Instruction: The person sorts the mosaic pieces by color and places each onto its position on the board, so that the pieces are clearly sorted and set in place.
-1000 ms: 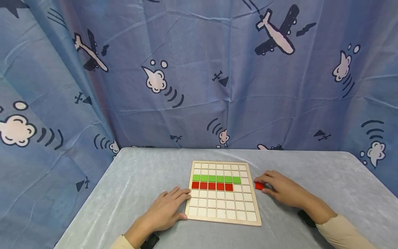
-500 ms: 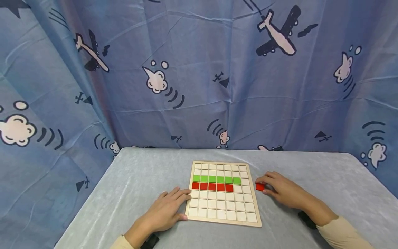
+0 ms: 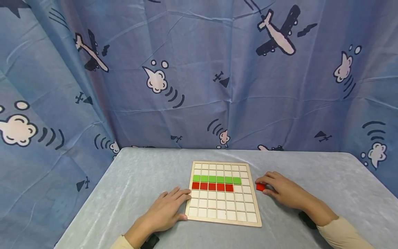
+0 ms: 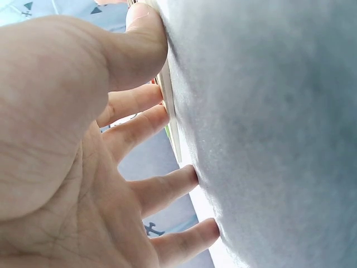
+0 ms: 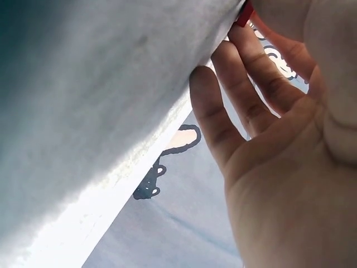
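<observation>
A square wooden grid board (image 3: 221, 204) lies on the table, with a row of green tiles (image 3: 216, 179) above a row of red tiles (image 3: 212, 186). My left hand (image 3: 166, 209) rests at the board's left side, thumb by the lower left corner and index fingertip on the edge. In the left wrist view its fingers (image 4: 167, 184) are spread, holding nothing. Just right of the board, my right hand (image 3: 281, 189) pinches a loose red tile (image 3: 260, 187) between thumb and index finger, low at the tabletop. The right wrist view shows only a corner of that red tile (image 5: 244, 14).
Grey-white cloth covers the table (image 3: 140, 169). Behind and to the left hangs a blue curtain (image 3: 192, 69) printed with planes and clouds. Bare cells surround the coloured rows on the board. Each wrist wears a dark device.
</observation>
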Motion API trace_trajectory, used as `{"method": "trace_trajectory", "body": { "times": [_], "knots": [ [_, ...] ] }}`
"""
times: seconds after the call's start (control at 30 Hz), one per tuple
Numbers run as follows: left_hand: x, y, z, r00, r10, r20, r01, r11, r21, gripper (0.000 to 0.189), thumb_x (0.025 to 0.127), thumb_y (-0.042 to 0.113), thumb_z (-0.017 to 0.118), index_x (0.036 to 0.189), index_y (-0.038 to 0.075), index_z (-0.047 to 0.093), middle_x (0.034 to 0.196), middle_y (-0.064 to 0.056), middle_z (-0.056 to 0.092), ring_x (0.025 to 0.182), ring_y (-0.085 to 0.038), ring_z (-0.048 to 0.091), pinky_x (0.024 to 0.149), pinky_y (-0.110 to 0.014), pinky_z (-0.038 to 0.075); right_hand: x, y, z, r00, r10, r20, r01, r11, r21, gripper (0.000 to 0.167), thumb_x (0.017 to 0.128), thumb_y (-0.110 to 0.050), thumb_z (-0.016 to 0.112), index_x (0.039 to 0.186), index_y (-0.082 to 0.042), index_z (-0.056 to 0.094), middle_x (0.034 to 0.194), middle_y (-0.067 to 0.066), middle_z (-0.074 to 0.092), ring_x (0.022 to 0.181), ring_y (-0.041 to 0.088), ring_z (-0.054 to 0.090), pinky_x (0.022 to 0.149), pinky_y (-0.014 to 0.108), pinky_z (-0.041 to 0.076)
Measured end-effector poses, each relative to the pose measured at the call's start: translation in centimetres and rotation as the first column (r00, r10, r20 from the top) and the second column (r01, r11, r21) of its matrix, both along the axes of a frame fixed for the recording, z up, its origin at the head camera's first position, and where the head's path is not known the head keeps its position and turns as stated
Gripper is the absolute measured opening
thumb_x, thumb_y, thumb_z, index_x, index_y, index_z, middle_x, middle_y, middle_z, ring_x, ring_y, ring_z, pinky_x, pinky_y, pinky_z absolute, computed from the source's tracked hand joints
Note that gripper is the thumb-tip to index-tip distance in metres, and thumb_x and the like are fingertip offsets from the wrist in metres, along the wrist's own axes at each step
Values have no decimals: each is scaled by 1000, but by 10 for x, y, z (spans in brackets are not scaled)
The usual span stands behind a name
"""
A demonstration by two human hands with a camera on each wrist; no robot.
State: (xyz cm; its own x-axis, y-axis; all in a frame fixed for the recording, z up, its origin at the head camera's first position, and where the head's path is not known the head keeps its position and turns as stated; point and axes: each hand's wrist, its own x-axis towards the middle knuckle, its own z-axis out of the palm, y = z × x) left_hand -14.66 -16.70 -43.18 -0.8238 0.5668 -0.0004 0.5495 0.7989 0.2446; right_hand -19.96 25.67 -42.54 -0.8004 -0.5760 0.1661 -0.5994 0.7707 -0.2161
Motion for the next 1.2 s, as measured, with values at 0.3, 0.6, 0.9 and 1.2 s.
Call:
{"method": "trace_trajectory", "body": {
  "times": [0.3,0.6,0.9,1.2],
  "knots": [
    [0,0,0,1000,-3,-3,3,1000,2,60,88,44,70,140,19,54,154,5,44,143,-36,42,104,-64,42,2,1,-2,1000,-22,-16,22,1000,-10,31,92,-23,70,123,-21,66,108,-8,61,95,6,54,80,35,51],
    [1,0,0,1000,-4,0,4,1000,6,60,88,44,70,140,19,53,154,4,45,143,-37,42,104,-64,42,3,2,-1,999,-35,-10,35,999,-12,31,93,-21,69,123,-21,66,111,-7,61,96,7,55,82,36,52],
    [0,0,-2,1000,-6,1,6,1000,3,60,88,45,70,140,20,53,154,5,45,143,-37,42,104,-64,42,5,0,-1,999,-46,-23,45,998,-43,33,93,-23,69,126,-22,65,110,-10,59,96,4,56,80,34,52],
    [-1,-1,-1,1000,-4,10,4,1000,5,60,88,44,69,141,20,52,155,5,44,144,-37,41,104,-64,41,4,1,1,998,-63,-9,62,996,-60,35,93,-20,70,128,-22,64,115,-10,60,102,8,59,84,37,53]
  ]
}}
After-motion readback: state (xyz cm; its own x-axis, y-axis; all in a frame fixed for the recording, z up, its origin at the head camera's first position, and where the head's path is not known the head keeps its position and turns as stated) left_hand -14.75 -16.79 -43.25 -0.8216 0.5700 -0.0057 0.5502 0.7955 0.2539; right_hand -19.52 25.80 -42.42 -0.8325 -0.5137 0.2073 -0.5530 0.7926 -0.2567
